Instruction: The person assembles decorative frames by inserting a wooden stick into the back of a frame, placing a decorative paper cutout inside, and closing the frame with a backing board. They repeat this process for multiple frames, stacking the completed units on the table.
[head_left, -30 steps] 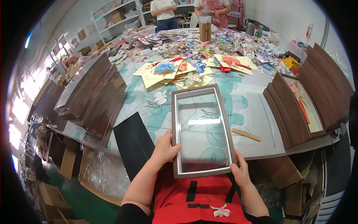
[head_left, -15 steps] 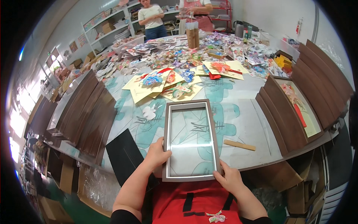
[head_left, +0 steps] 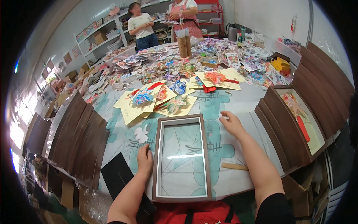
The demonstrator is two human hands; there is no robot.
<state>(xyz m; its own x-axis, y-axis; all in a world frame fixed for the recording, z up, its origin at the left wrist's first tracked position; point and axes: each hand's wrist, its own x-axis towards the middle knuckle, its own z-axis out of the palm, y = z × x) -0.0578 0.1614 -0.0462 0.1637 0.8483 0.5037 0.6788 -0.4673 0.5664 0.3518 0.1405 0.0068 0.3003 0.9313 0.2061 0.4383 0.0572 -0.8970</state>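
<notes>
A brown picture frame with a white inner edge and a clear pane lies flat on the table before me. Beside its left edge rests my left hand, fingers loosely apart and holding nothing. My right hand is raised over the table to the right of the frame, away from it, with fingers slightly bent and apart. A black panel lies under my left forearm. Left of the frame is a small white cutout. Close to my right forearm lies a flat wooden strip.
Beyond the frame lie cream cards with colourful figures. Brown frames stand stacked at left, and more at right, one holding a figure with a red tassel. Colourful paper pieces heap the far table, around brown tubes. Two people stand behind.
Both hands have let go of the frame, which now lies on the table, a little farther left. My right hand has moved forward; my left is beside the frame. The head view has shifted.
</notes>
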